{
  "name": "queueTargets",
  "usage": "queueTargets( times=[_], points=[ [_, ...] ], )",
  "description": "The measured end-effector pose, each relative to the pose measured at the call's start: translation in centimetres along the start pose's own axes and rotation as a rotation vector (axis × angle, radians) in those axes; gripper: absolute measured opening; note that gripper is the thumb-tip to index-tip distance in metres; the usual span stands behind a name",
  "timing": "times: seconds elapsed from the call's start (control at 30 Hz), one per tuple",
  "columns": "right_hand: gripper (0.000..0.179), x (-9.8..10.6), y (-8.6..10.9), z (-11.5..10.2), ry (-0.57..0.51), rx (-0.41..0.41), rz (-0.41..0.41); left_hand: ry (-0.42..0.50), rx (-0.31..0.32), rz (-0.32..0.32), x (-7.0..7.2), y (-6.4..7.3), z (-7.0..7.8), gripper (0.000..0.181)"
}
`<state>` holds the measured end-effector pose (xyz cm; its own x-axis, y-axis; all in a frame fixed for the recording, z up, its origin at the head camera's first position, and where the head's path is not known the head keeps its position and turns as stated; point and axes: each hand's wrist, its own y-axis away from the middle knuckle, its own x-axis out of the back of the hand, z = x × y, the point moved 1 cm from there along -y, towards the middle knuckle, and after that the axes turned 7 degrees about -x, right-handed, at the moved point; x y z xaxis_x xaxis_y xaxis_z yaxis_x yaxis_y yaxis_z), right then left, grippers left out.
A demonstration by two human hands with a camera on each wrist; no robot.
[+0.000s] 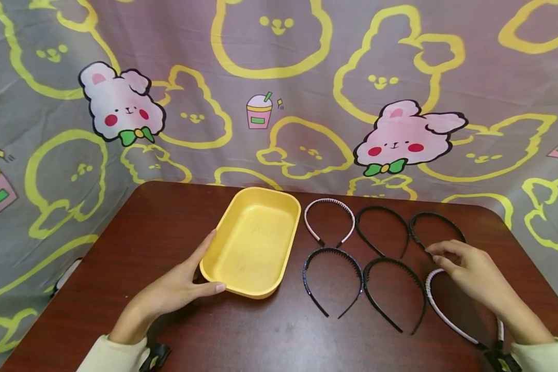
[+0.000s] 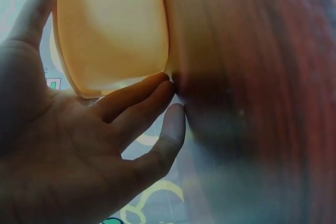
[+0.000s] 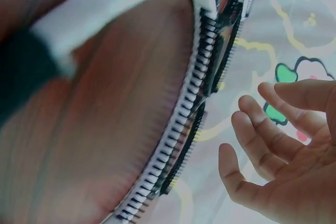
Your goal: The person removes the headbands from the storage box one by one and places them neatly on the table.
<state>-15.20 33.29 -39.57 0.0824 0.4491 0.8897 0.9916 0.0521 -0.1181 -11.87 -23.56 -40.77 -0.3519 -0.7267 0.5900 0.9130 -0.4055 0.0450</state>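
Observation:
My left hand [image 1: 174,287] holds the near left corner of a yellow plastic basin [image 1: 251,237], thumb on the near rim and fingers along the left side. In the left wrist view, fingers touch the basin's outer wall [image 2: 113,35]. My right hand [image 1: 476,271] hovers over the right group of headbands, fingers loosely bent with nothing between them. Its fingertips are nearest the back right black headband [image 1: 439,214], whose near end they partly hide. Below the hand lies a pale toothed headband [image 1: 446,312], large in the right wrist view.
To the left of these lie a pink headband [image 1: 307,214] and a black one [image 1: 385,208] behind, with a dark blue speckled one [image 1: 307,279] and another black one [image 1: 376,305] in front. A patterned curtain [image 1: 302,98] hangs behind the dark wooden table [image 1: 260,336].

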Motion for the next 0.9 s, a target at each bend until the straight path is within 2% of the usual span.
queueTargets(
  times=[0.17, 0.4, 0.53, 0.7, 0.9],
  points=[
    [0.020, -0.2, 0.3, -1.0, 0.001, 0.023, 0.041, 0.011, 0.000, -0.004, 0.0, 0.0, 0.2, 0.108],
    [0.037, -0.6, 0.7, -2.7, -0.023, 0.061, 0.068, -0.088, -0.025, 0.013, 0.0, 0.1, 0.8, 0.099],
    [0.044, -1.0, 0.8, -4.1, 0.039, 0.072, 0.098, -0.135, -0.014, 0.046, 0.0, 0.0, 1.4, 0.092],
    [0.056, -1.5, 1.0, -5.5, 0.149, 0.059, 0.128, -0.322, 0.038, 0.132, -0.1, 0.0, 2.8, 0.075],
    [0.076, -2.0, 1.3, -6.4, 0.158, 0.001, 0.088, -0.597, 0.032, 0.230, -0.6, 0.0, 3.9, 0.072]
  ],
)
